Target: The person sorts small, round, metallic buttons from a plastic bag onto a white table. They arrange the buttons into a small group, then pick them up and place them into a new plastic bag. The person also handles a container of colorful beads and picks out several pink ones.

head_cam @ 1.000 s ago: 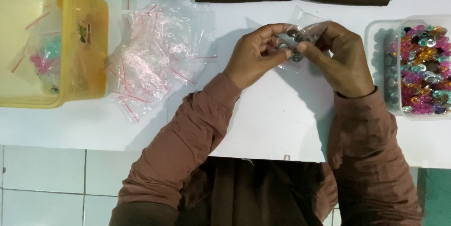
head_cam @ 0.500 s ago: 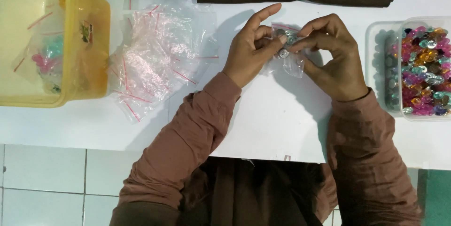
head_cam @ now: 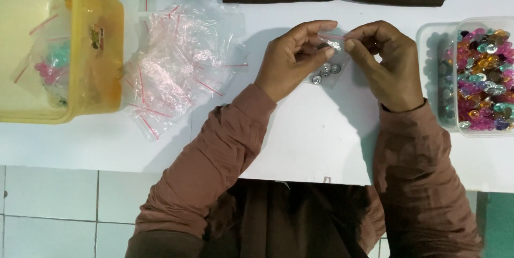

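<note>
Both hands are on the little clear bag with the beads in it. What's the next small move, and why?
Probably press the strip shut along the top: the left hand and right hand pinch the small clear bag at its upper edge, with round silvery beads already settled inside.

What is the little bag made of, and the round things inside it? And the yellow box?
The bag, pinched by the left hand and right hand, looks like thin clear plastic film: see-through and shiny. The round pieces look like silvery metal or mirrored plastic, since they glint; it is hard to tell which. The yellow box seems to be stiff, translucent plastic.
</note>
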